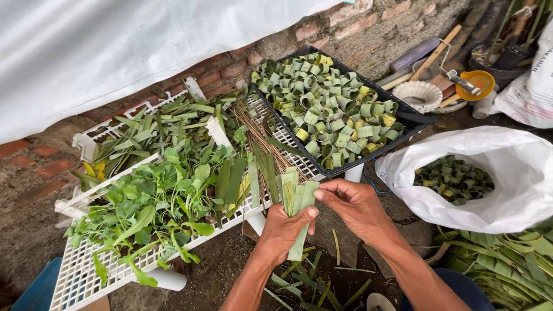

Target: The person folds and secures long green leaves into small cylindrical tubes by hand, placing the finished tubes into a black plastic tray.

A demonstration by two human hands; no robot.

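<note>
- The left hand (pixel 283 227) grips a bunch of green leaf strips (pixel 296 198) upright, ends level for picking.
- The right hand (pixel 351 203) pinches one strip's tip.
- Nearby, a black tray (pixel 417 121) and white sack (pixel 518 173) hold rolled leaf rings (pixel 328 103); seedlings (pixel 155 201) cover the white bench (pixel 75 276).

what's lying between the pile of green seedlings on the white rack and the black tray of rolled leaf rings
In the head view, a bundle of thin brown sticks and some flat leaf strips lie on the white rack between the seedlings and the black tray.

Bare forearms, no sleeves; left hand (pixel 283 226), right hand (pixel 352 205) ungloved.
</note>
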